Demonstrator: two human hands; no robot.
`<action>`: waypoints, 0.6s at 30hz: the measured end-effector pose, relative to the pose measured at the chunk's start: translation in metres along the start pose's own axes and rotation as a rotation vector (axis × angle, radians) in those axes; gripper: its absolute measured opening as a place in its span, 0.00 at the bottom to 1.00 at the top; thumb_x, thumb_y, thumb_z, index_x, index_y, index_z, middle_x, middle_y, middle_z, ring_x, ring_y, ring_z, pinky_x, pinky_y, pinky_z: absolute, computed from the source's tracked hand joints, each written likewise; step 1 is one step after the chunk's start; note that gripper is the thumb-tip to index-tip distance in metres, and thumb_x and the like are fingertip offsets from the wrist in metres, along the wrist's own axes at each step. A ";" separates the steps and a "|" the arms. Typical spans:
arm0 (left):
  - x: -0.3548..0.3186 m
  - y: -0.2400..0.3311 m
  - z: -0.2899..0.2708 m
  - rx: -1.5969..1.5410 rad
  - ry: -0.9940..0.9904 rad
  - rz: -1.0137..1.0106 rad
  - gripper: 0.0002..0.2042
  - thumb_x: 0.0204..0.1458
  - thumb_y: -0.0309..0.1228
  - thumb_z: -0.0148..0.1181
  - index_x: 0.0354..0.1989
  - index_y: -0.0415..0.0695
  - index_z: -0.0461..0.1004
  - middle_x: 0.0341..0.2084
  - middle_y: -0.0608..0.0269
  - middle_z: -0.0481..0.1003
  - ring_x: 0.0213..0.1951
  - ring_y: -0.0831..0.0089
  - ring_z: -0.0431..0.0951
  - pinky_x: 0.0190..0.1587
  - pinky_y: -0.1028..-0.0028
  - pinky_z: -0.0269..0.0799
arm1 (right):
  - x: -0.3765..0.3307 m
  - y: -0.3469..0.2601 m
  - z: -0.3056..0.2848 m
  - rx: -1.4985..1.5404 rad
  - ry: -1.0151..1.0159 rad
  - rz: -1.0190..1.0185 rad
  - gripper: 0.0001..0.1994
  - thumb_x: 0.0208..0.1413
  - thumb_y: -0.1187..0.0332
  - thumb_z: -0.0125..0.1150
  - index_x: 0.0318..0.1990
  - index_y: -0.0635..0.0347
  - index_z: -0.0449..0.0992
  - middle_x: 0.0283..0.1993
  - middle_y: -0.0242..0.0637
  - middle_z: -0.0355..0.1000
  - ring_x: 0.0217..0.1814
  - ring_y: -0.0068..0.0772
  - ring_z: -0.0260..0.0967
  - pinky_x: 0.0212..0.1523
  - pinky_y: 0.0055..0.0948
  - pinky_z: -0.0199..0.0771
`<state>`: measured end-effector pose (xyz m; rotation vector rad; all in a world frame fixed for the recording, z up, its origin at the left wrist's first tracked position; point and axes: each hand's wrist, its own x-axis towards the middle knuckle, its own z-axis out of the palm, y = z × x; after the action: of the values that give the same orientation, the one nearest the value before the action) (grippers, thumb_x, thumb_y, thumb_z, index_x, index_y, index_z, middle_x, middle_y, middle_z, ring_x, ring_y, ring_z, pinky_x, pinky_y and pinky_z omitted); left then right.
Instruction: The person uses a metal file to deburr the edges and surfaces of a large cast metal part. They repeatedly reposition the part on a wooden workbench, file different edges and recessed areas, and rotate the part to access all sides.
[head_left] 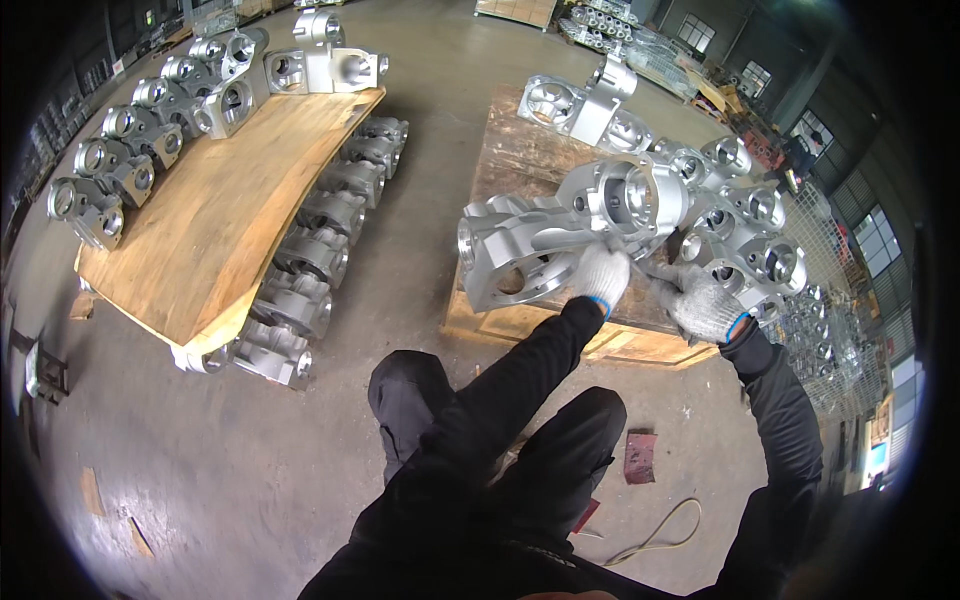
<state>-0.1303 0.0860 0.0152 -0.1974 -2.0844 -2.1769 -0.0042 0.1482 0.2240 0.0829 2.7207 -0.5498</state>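
Observation:
A large silver metal casting [540, 235] with round bored openings lies on the brown wooden board at the right, its ringed end raised toward me. My left hand [602, 277], in a grey-white knit glove, is closed against the lower edge of that ring; its fingertips are blurred, and whatever they grip is hidden. My right hand [703, 302], gloved alike, is closed just right of it, fingers pointing at the same edge. Something thin and dark seems to run between the two hands, too small to name.
More castings [745, 215] crowd the board's right side, and another [590, 105] stands at its far end. At left, a wooden sheet [235, 185] carries a row of castings, with several more beneath it. A red scrap [640, 457] and a looped cord [665, 530] lie on the floor.

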 end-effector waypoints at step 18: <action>-0.009 0.023 -0.020 -0.421 -0.016 -0.280 0.26 0.71 0.48 0.43 0.34 0.35 0.76 0.22 0.56 0.78 0.20 0.66 0.78 0.19 0.67 0.73 | -0.019 -0.006 0.009 -0.385 0.512 -0.509 0.16 0.57 0.73 0.60 0.53 0.59 0.83 0.48 0.52 0.80 0.48 0.56 0.80 0.50 0.45 0.80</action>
<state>-0.1180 0.0654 0.0357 0.0446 -1.7212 -2.7702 0.0159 0.1393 0.2255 -0.6696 3.3050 -0.1221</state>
